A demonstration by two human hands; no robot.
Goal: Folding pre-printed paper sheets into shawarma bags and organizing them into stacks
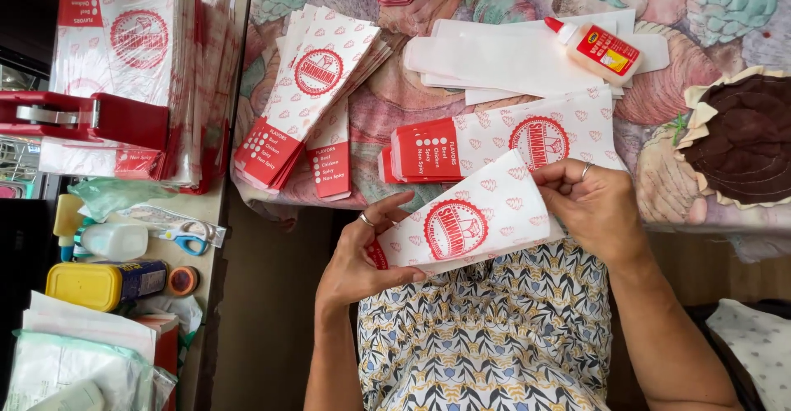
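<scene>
- At the far left, a side tabletop (216, 213) carries a tall stack of red-and-white printed paper sleeves (136, 57), a red tape dispenser (82, 119), blue-handled scissors (191, 235), a yellow box (105, 284) and a small roll of tape (183, 280).
- Further right, a fanned pile of printed bags (309, 98) lies on a flower-patterned cloth (395, 90), its red ends pointing down and left.
- The left hand (358, 263) holds the lower left, red-tipped end of one paper bag (470, 223). The thumb is on top and the fingers are underneath, so this grip is closed on the paper. A ring shows on one finger.
- The paper bag is lifted above the person's lap, over a patterned dress (486, 337). Its long axis runs from lower left up to upper right, spanning the gap between the two hands.
- Just behind it, another stack of printed bags (503, 139) lies flat on the cloth, long axis nearly level.
- Beyond that, plain white bags (494, 61) lie under a white glue bottle (597, 49) with a red cap and label.
- The right hand (597, 209) pinches the upper right, open end of the paper bag, fingers curled tightly over the edge. This grip is also closed on the paper, and a ring shows here too.
- Both hands are equally on the bag, one at each end.
- At the far right, a brown cushion (746, 135) with a pale scalloped edge lies on the cloth.
</scene>
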